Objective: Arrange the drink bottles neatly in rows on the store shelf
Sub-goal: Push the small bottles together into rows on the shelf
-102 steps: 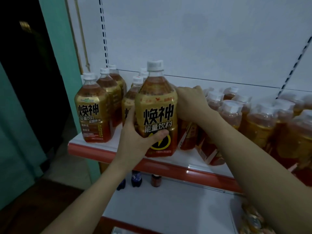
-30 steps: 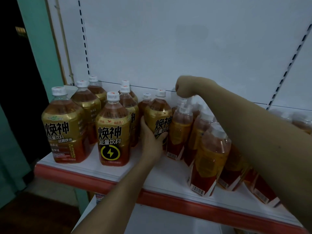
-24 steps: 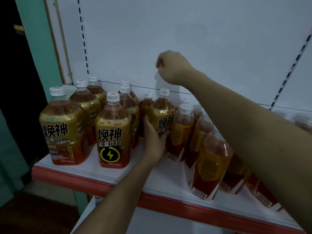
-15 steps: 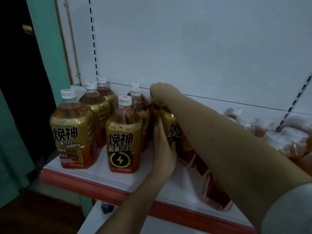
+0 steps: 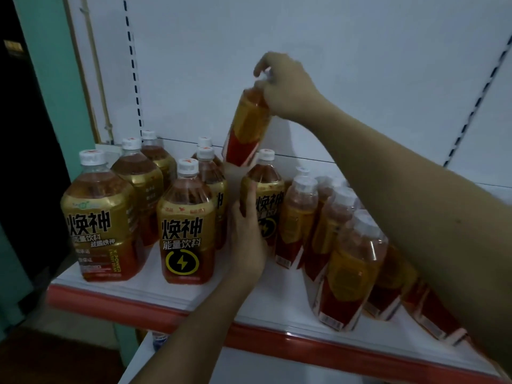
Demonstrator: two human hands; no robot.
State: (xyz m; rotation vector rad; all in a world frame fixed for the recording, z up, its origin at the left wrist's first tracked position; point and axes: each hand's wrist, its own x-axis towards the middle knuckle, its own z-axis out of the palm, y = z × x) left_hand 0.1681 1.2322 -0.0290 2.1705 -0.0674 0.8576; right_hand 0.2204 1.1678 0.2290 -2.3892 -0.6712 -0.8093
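The right hand (image 5: 288,87) pinches a slim bottle (image 5: 248,128) by its neck and holds it in the air, tilted, above the shelf (image 5: 171,297). Probably the grip is high so the bottle can go down between the caps. The left hand (image 5: 248,239) curls round a gold bottle (image 5: 264,200) standing mid-shelf, I think to steady it. Slim bottles (image 5: 349,261) right of it lean crooked.

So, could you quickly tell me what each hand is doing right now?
Left hand: holding a wide bottle standing on the shelf.
Right hand: holding a slim bottle by its top, lifted above the shelf.
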